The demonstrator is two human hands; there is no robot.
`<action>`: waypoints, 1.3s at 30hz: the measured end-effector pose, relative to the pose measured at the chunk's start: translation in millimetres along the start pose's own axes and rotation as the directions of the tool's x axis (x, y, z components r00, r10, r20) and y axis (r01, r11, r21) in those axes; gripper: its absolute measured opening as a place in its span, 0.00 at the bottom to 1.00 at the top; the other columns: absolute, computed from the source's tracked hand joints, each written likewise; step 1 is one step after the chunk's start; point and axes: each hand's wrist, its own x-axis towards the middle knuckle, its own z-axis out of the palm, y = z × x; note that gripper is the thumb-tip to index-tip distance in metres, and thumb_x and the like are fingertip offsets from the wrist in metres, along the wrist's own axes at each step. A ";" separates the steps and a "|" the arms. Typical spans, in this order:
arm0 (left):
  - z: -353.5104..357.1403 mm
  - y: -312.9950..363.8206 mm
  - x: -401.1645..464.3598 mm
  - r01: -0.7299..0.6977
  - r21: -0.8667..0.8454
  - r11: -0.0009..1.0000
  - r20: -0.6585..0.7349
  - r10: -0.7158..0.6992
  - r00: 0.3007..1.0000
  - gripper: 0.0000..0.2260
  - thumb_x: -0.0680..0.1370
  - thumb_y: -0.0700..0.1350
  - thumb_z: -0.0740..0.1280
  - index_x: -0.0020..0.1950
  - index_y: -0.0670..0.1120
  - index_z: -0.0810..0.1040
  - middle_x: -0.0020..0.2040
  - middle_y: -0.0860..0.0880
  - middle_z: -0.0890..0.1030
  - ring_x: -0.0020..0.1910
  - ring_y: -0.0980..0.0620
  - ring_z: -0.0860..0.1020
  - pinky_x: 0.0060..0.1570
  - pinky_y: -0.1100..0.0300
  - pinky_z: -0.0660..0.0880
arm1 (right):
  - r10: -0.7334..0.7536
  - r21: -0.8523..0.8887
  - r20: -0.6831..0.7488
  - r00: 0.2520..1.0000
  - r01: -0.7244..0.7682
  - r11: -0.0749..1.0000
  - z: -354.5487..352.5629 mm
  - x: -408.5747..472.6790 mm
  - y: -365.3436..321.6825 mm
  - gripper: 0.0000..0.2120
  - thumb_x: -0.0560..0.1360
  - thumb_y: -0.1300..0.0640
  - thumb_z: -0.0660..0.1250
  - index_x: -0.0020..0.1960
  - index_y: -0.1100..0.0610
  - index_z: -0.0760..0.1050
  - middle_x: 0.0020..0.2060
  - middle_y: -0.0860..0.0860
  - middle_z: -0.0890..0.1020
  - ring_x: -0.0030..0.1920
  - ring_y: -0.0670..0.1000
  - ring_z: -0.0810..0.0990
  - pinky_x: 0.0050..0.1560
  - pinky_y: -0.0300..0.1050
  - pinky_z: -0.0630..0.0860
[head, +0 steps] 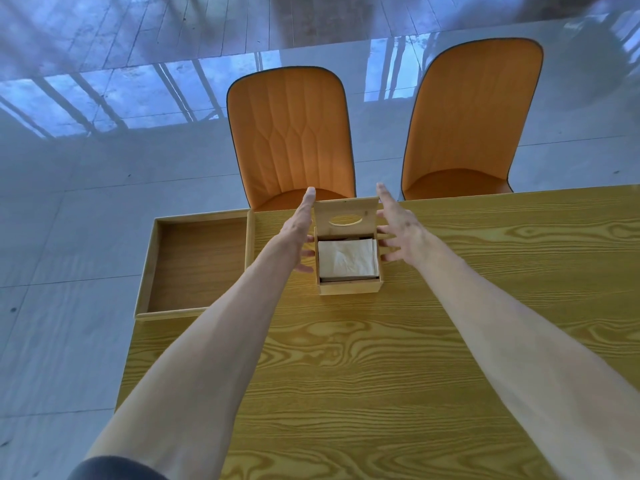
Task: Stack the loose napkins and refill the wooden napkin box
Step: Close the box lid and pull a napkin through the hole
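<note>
A small wooden napkin box [349, 287] stands on the wood-grain table, near its far edge. Its hinged lid [345, 216], with an oval slot, is tipped up and back. A stack of pale napkins [347, 258] fills the box almost to the rim. My left hand [298, 227] reaches along the box's left side, fingers spread, thumb up by the lid's left edge. On the box's other side my right hand [398, 225] is spread too, its fingers close to the lid and the box wall. Neither hand holds anything.
A shallow wooden tray [149, 271] lies at the table's left end, overhanging the edge, just left of my left arm. Two orange chairs [291, 133] [471, 119] stand beyond the far edge. The table top [381, 358] stretches toward me and to the right. Glossy tiled floor lies around.
</note>
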 end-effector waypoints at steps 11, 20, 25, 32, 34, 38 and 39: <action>-7.8 -35.8 -7.1 -0.197 -0.056 0.979 0.067 0.201 0.977 0.30 0.76 0.65 0.64 0.73 0.51 0.69 0.71 0.45 0.73 0.64 0.43 0.74 0.63 0.41 0.72 | -0.141 0.040 0.173 0.975 0.136 0.990 -12.9 -3.6 29.0 0.39 0.70 0.37 0.71 0.75 0.50 0.64 0.76 0.57 0.64 0.74 0.62 0.63 0.71 0.69 0.61; -9.9 -92.5 -13.4 -0.354 0.056 0.934 -0.028 0.356 0.934 0.26 0.77 0.57 0.69 0.72 0.49 0.71 0.62 0.48 0.80 0.59 0.48 0.79 0.59 0.49 0.77 | -0.190 -0.029 0.154 0.970 0.196 0.980 -23.5 -20.0 73.2 0.38 0.71 0.46 0.75 0.75 0.52 0.64 0.66 0.53 0.77 0.63 0.51 0.76 0.65 0.61 0.73; -9.6 -109.7 -15.5 -0.358 0.077 0.931 -0.038 0.361 0.932 0.25 0.75 0.56 0.72 0.69 0.49 0.73 0.59 0.47 0.82 0.57 0.48 0.80 0.62 0.48 0.76 | -0.206 -0.068 0.107 0.973 0.214 0.975 -25.4 -25.8 88.0 0.33 0.73 0.49 0.74 0.74 0.54 0.66 0.63 0.53 0.77 0.57 0.52 0.78 0.62 0.57 0.77; -8.4 -113.3 -9.5 -0.401 0.160 0.902 -0.089 0.418 0.904 0.22 0.73 0.55 0.74 0.65 0.51 0.76 0.53 0.52 0.83 0.52 0.53 0.81 0.57 0.51 0.78 | -0.383 -0.323 0.003 0.924 0.364 0.874 -20.3 -24.3 95.4 0.30 0.71 0.43 0.74 0.69 0.50 0.71 0.62 0.55 0.80 0.60 0.53 0.79 0.60 0.55 0.78; -7.5 -112.7 -9.0 -0.419 0.181 0.890 -0.101 0.441 0.892 0.20 0.74 0.54 0.74 0.64 0.51 0.77 0.50 0.54 0.83 0.50 0.55 0.80 0.55 0.52 0.79 | -0.423 -0.400 0.001 0.906 0.388 0.830 -20.0 -25.4 94.2 0.29 0.72 0.42 0.73 0.69 0.51 0.71 0.62 0.54 0.80 0.61 0.53 0.79 0.62 0.54 0.77; -6.3 -112.2 -10.2 -0.436 0.195 0.878 -0.105 0.461 0.881 0.19 0.74 0.52 0.74 0.64 0.51 0.77 0.51 0.54 0.82 0.49 0.56 0.79 0.44 0.62 0.74 | -0.433 -0.428 -0.004 0.901 0.390 0.815 -20.0 -22.8 96.2 0.30 0.71 0.40 0.73 0.69 0.49 0.70 0.62 0.55 0.80 0.60 0.54 0.79 0.59 0.57 0.79; -6.3 -112.0 -10.2 -0.440 0.200 0.876 -0.110 0.466 0.878 0.19 0.75 0.52 0.73 0.64 0.51 0.77 0.51 0.54 0.82 0.48 0.56 0.79 0.41 0.64 0.72 | -0.436 -0.427 -0.006 0.900 0.391 0.815 -19.8 -21.5 97.4 0.31 0.70 0.40 0.74 0.68 0.49 0.71 0.63 0.55 0.79 0.61 0.54 0.79 0.58 0.57 0.79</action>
